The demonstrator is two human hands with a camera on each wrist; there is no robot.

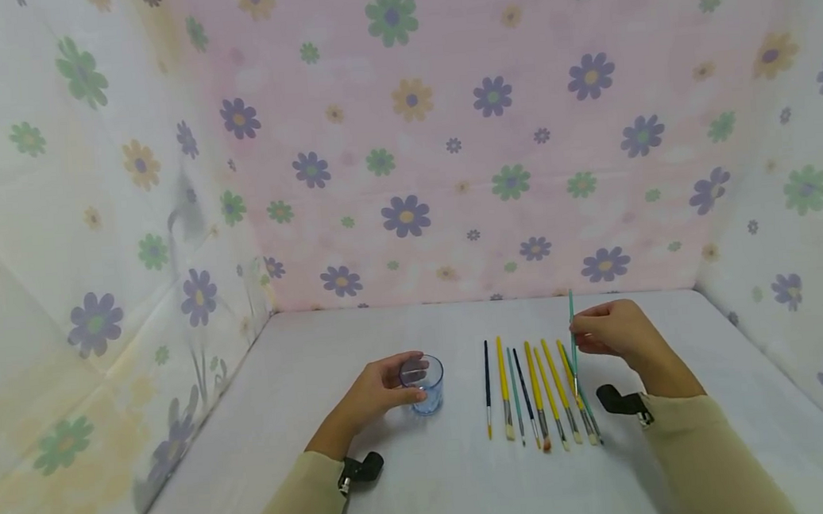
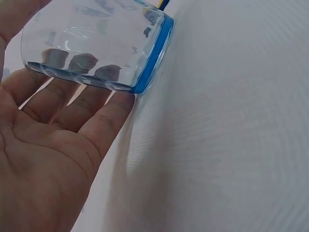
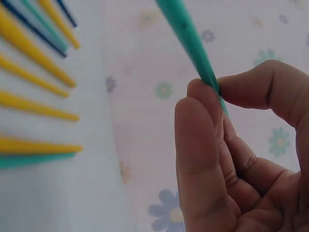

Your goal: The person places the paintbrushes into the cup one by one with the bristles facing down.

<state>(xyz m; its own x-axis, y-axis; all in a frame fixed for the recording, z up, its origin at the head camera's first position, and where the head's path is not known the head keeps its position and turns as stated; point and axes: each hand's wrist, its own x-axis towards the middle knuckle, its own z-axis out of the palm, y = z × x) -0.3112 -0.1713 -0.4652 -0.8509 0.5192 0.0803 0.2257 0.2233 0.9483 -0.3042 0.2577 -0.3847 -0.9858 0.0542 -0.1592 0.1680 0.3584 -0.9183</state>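
Note:
A clear, blue-tinted drinking glass [image 1: 430,395] is near the middle of the table. My left hand [image 1: 381,388] grips it from the left, thumb on the near side and fingers around the far side. Through the glass wall [image 2: 91,31] several fingertips show in the left wrist view. My right hand [image 1: 613,330] pinches a thin green paintbrush [image 1: 575,366] between thumb and fingertips near the upper part of its handle. This brush is upright, bristles down, above the right end of a row of paintbrushes. The green handle [image 3: 186,31] is close up in the right wrist view.
Several yellow, dark blue and green paintbrushes lie side by side between the hands, including a yellow one [image 1: 503,378] and a dark blue one [image 1: 488,379], bristles toward me. A white cloth [image 1: 427,487] covers the table. Flower-patterned curtains [image 1: 455,262] enclose the back and sides.

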